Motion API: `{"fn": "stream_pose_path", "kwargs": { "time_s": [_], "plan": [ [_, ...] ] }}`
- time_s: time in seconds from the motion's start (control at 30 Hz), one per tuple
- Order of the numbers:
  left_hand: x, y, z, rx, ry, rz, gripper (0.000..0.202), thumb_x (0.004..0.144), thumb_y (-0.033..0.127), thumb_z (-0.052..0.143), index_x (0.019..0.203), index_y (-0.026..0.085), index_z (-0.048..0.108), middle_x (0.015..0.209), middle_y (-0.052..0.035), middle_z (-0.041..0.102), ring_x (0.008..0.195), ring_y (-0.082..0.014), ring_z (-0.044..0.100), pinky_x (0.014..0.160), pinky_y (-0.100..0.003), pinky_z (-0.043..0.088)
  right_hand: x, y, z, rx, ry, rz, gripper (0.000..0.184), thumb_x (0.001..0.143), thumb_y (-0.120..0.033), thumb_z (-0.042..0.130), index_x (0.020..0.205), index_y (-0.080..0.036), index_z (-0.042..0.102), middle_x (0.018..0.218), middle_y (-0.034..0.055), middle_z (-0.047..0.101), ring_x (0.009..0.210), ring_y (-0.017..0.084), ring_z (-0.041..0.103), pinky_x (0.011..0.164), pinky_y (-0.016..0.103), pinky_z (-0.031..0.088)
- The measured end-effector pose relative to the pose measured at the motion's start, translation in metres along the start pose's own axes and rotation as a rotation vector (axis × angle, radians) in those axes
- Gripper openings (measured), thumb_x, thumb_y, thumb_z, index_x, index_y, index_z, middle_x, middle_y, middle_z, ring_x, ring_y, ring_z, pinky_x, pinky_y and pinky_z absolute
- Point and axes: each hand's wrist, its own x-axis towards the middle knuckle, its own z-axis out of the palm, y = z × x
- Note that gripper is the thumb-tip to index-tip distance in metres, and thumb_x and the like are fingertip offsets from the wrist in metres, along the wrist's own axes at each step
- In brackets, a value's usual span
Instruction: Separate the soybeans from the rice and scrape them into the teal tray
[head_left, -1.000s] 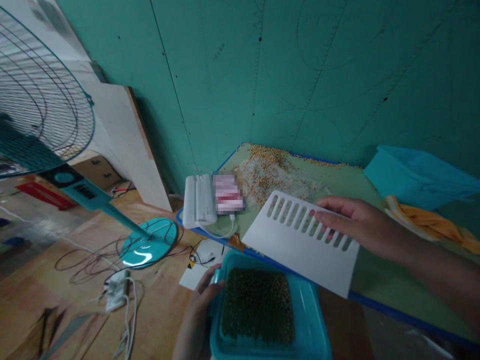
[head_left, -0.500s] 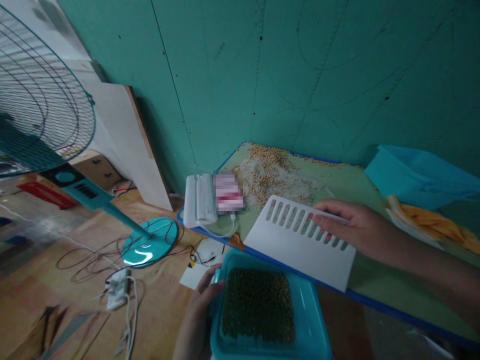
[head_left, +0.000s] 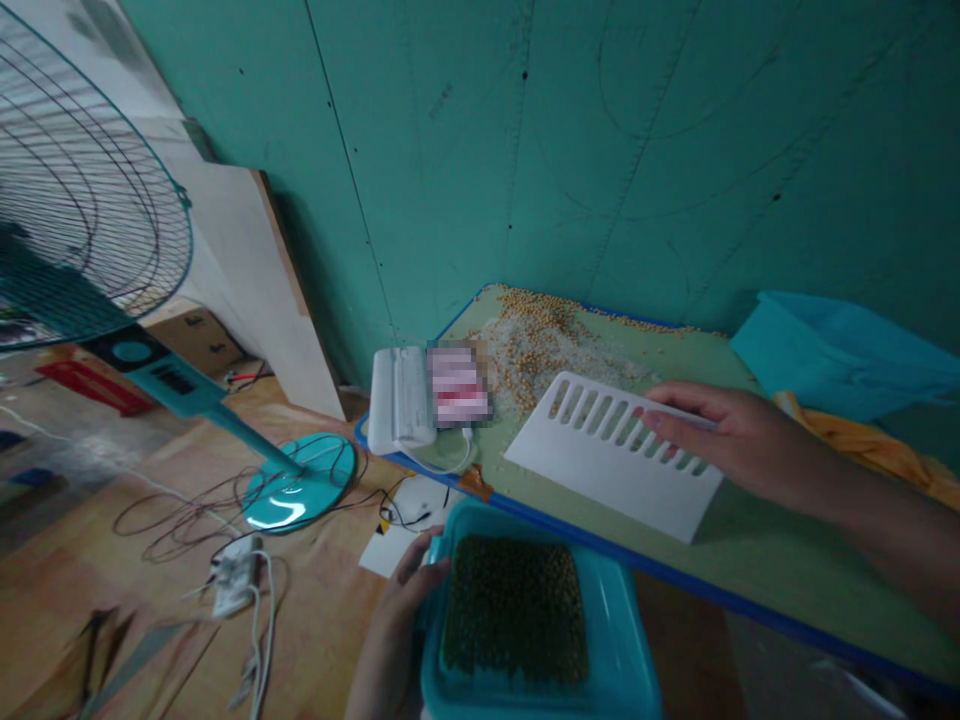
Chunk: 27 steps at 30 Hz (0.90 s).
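My right hand [head_left: 716, 435] grips the slotted upper edge of a white plastic scraper [head_left: 615, 470], its fingers curled over the slots. The scraper is tilted above the green tabletop, near the front edge. My left hand [head_left: 405, 600] holds the left side of a turquoise plastic tub [head_left: 619, 640], just below the table's edge. Dark green beans mixed with some yellowish ones [head_left: 514, 610] lie inside the tub. Beyond the scraper, a heap of yellow beans and white grains [head_left: 547, 345] spreads over the table's far left part.
A white device [head_left: 401, 400] with a cable and a blurred pink packet [head_left: 457, 385] sit at the table's left corner. At the right are a turquoise bin [head_left: 840, 350] and an orange cloth [head_left: 870, 445]. A turquoise standing fan [head_left: 300, 480] and cables [head_left: 172, 505] occupy the floor.
My right hand has moved the scraper slightly to the right and away from me, back from the table's front edge. My left hand and the tub have hardly moved.
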Motion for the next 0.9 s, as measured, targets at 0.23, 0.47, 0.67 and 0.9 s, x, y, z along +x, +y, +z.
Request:
{"fn": "stream_pose_path", "kwargs": {
  "time_s": [0.23, 0.47, 0.67, 0.9],
  "plan": [
    [-0.016, 0.002, 0.003, -0.093, -0.087, -0.101, 0.03, 0.065, 0.017, 0.059, 0.094, 0.024, 0.056, 0.056, 0.006, 0.067, 0.067, -0.0194, 0.065, 0.051, -0.024, 0.047, -0.041, -0.005, 0.02, -0.468, 0.149, -0.458, 0.013, 0.083, -0.027, 0.04, 0.087, -0.025, 0.053, 0.075, -0.0003, 0.062, 0.064, 0.013, 0.058, 0.056, 0.024, 0.044],
    [-0.01, -0.001, 0.003, -0.1, -0.106, -0.113, 0.03, 0.065, 0.017, 0.059, 0.094, 0.023, 0.057, 0.057, 0.0047, 0.068, 0.066, -0.019, 0.065, 0.052, -0.023, 0.047, -0.065, -0.014, 0.044, -0.844, 0.258, -0.892, 0.028, 0.083, -0.009, 0.03, 0.088, -0.021, 0.055, 0.066, 0.0003, 0.063, 0.06, 0.015, 0.057, 0.057, 0.03, 0.042],
    [-0.009, 0.004, 0.003, -0.145, -0.106, -0.193, 0.029, 0.063, 0.015, 0.061, 0.09, 0.026, 0.058, 0.058, 0.0068, 0.068, 0.065, -0.0172, 0.065, 0.056, -0.023, 0.048, -0.062, -0.015, 0.05, -0.872, 0.269, -0.883, 0.035, 0.086, -0.012, 0.021, 0.088, -0.018, 0.055, 0.069, 0.0024, 0.064, 0.061, 0.015, 0.057, 0.056, 0.031, 0.04],
    [-0.006, 0.0, 0.002, -0.082, -0.084, -0.144, 0.031, 0.061, 0.017, 0.062, 0.09, 0.024, 0.058, 0.059, 0.0061, 0.069, 0.067, -0.0187, 0.066, 0.057, -0.024, 0.048, -0.044, 0.015, 0.054, -0.94, 0.221, -0.852, 0.024, 0.082, -0.009, 0.033, 0.092, -0.018, 0.053, 0.073, 0.0047, 0.059, 0.068, 0.018, 0.054, 0.059, 0.032, 0.038]
  ]
}}
